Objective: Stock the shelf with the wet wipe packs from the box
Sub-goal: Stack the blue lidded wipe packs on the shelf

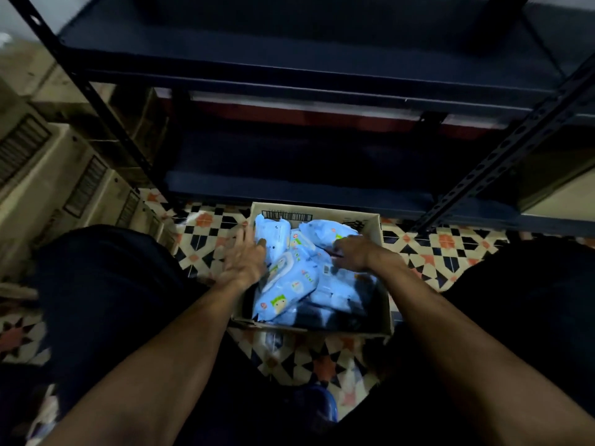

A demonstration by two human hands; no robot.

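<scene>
While both hands dig in the box, nothing shows on the shelf yet.
Shelf: bare, dark boards.
Cardboard box: many blue wet wipe packs left.
Left hand: fingers spread, blurred, flat on a pack.
Right hand: fingers curled on a pack; hold unclear.

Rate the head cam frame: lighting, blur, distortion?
Head view: dim overall, the shelf and the person's lap near black; the blue packs in the box are the brightest area. Motion blur smears the left hand; the right hand is sharper. Wide-angle distortion splays the shelf uprights outward.
</scene>
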